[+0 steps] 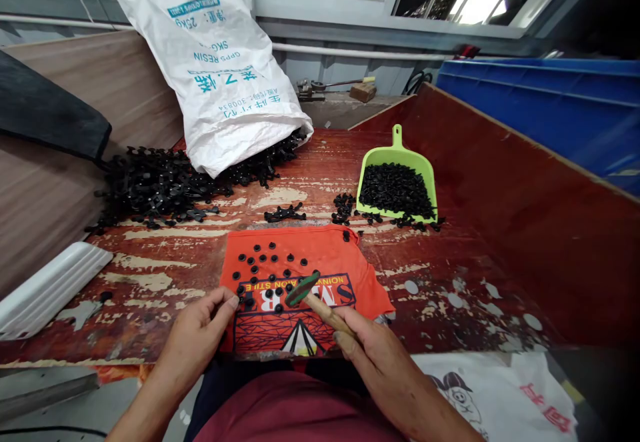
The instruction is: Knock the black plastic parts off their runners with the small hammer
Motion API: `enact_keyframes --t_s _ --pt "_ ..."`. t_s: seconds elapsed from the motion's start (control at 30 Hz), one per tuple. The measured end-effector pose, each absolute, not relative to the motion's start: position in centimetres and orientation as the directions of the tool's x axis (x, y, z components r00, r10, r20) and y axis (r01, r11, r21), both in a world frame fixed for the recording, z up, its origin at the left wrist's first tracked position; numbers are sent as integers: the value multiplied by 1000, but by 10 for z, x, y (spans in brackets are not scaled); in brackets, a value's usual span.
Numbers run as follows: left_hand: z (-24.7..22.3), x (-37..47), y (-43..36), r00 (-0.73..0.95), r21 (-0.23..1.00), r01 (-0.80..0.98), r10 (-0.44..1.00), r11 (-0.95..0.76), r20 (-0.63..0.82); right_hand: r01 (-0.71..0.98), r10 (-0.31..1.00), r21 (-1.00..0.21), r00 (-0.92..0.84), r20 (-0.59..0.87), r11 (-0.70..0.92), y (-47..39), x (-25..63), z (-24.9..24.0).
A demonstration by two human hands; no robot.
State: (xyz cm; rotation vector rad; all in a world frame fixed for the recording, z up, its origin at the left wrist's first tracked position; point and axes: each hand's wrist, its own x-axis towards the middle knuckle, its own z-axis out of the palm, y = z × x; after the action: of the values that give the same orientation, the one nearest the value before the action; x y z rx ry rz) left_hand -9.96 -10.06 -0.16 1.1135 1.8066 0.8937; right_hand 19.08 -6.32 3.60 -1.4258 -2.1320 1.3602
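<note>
An orange printed cloth (367, 289) lies flat on the worn red table in front of me. Scattered over its left and middle parts are several small round black plastic pieces (263, 258). My left hand (203, 315) is at the cloth's left edge, thumb and forefinger pinched on one of these pieces (241, 291). In my right hand (367, 342) is a small hammer (323, 310) with a wooden handle and a green, dark-faced head. The hammer's head is over the middle of the cloth, above the printed letters; I cannot tell whether it touches anything.
Black parts (165, 189) spill in a heap from a white resin sack (225, 69) at the back left. A green dustpan (397, 155) full of small black pieces stands back right. A white plastic piece (55, 289) lies left. Wooden boards (525, 189) wall the sides.
</note>
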Motion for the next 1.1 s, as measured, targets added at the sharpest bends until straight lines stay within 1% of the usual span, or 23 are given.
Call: enact_keyframes --t_s 0.1,0.23,0.37,0.47,0.6,0.77,0.9,1.0,1.1 --pt "1 -95 -99 -265 855 346 914 386 -306 576 820 -814 -501 -279 75 -64 190 33" --pt "-2 -92 -97 -273 834 364 904 414 -329 594 813 -802 -500 -299 71 -64 191 28" --pt "-6 -94 -96 -281 784 472 912 403 -299 613 818 -787 -485 -310 65 -65 193 25" --pt "-6 -96 -95 -277 765 519 922 381 -271 606 821 -793 -484 -304 63 -66 194 25" --pt "0 -94 -91 -298 750 569 934 339 -196 602 818 -795 -493 -296 75 -66 193 28" --pt "4 -88 -93 -295 782 550 944 294 -148 620 825 -778 -489 -283 100 -66 195 27" --pt "3 -87 -95 -310 774 562 942 290 -128 632 827 -765 -492 -272 125 -64 193 28" --pt "-1 -90 -95 -312 787 542 940 294 -137 657 813 -739 -506 -288 147 -61 187 35" --pt "-6 -93 -96 -299 819 491 940 297 -162 681 806 -701 -526 -270 210 -56 177 42"
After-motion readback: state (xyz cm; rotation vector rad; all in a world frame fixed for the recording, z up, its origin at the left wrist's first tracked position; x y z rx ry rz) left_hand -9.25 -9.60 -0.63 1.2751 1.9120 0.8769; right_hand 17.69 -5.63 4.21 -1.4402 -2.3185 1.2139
